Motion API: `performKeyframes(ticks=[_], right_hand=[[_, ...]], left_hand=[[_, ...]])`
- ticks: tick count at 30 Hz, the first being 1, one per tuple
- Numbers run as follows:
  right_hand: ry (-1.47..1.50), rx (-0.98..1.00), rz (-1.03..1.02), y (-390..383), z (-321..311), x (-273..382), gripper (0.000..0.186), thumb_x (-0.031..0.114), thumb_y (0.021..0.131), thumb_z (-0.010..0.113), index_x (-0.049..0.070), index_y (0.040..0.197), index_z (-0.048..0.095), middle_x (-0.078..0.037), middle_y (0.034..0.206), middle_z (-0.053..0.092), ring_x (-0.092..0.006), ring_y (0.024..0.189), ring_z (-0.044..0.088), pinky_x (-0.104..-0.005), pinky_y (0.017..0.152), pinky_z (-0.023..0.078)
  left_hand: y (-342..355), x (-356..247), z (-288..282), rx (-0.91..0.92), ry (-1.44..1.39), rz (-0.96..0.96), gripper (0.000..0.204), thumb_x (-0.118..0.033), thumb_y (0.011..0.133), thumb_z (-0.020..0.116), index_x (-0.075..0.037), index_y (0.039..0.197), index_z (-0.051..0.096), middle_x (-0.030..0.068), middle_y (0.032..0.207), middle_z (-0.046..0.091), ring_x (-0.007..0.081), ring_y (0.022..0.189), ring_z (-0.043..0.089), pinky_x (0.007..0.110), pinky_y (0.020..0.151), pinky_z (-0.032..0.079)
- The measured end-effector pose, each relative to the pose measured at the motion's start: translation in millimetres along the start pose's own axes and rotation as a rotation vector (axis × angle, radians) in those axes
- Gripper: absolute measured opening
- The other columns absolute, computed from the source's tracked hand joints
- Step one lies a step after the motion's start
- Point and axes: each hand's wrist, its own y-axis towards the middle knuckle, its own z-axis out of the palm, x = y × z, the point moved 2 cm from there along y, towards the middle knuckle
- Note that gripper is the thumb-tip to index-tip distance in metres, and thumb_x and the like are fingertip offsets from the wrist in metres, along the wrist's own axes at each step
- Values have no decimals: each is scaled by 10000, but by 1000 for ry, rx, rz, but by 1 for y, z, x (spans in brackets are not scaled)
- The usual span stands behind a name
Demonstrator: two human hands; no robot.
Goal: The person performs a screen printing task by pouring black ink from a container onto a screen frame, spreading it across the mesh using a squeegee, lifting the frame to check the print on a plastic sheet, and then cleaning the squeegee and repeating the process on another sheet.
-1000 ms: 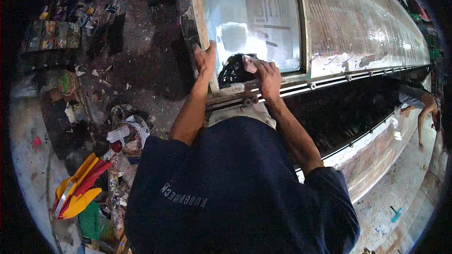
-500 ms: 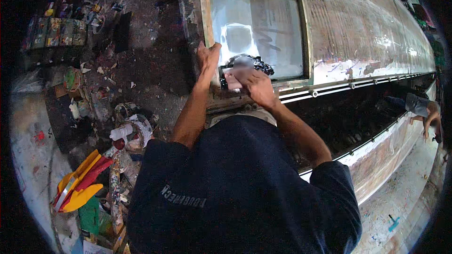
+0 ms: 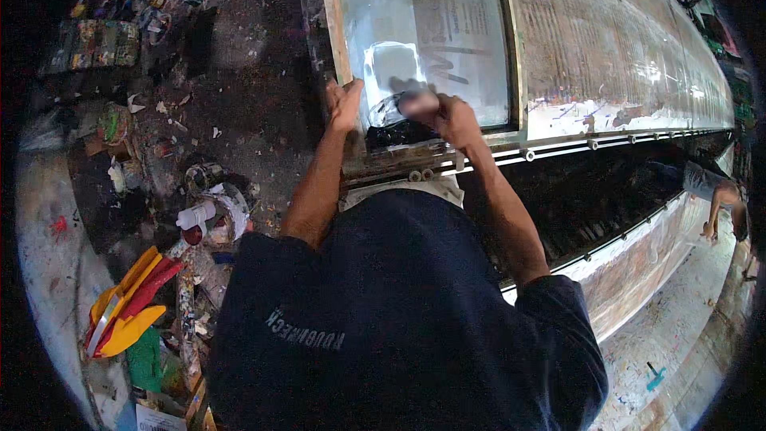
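Observation:
In front of me lies a screen-printing frame with wooden rails and a pale, shiny mesh. My left hand is closed around its left rail near the bottom corner, with the rail between thumb and fingers. My right hand is closed on a small pale pinkish object, smeared by motion, at the lower part of the mesh; its exact kind cannot be made out. Glossy black ink lies along the near edge of the mesh, left of my right hand. Dark marks show through the mesh farther up.
A long worn printing table runs right, with a rail of round stops on its near edge. Beyond a dark gap, another person bends at a second table. Jars, a white bottle and yellow-red cloth lie left.
My right hand has moved slightly right and away from me with the pale object. The black ink now shows mainly along the near edge. My left hand stays on the rail.

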Motion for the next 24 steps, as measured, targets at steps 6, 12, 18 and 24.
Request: performKeyframes(ticks=[6, 12, 18, 24], right_hand=[[-173, 167, 75, 14, -54, -20, 344, 250, 842, 749, 20, 1091, 691, -217, 944, 736, -402, 906, 714, -447, 792, 554], [55, 180, 104, 11, -27, 3, 422, 364, 841, 738, 44, 1117, 724, -186, 916, 754, -312, 816, 745, -410, 733, 562], [-213, 285, 1, 15, -8, 62, 416, 366, 807, 815, 90, 1105, 726, -247, 1023, 711, -423, 985, 689, -478, 824, 542], [-345, 396, -2, 16, -20, 83, 360, 337, 823, 805, 53, 1025, 713, -183, 978, 724, -411, 932, 680, -486, 819, 526]], left_hand=[[2, 14, -6, -164, 113, -178, 485, -360, 826, 696, 35, 1108, 676, 152, 1041, 683, 278, 959, 638, 409, 848, 503], [-4, 11, -17, 43, 301, -17, 530, -443, 861, 660, -49, 1216, 666, 198, 1194, 625, 322, 1128, 584, 428, 988, 452], [-6, 30, -15, 184, 162, 300, 535, -442, 890, 662, -76, 1278, 629, 194, 1322, 588, 335, 1234, 521, 425, 1096, 356], [2, 48, -12, 139, -14, 274, 531, -390, 883, 701, -15, 1251, 631, 156, 1308, 614, 290, 1184, 571, 407, 1070, 399]])
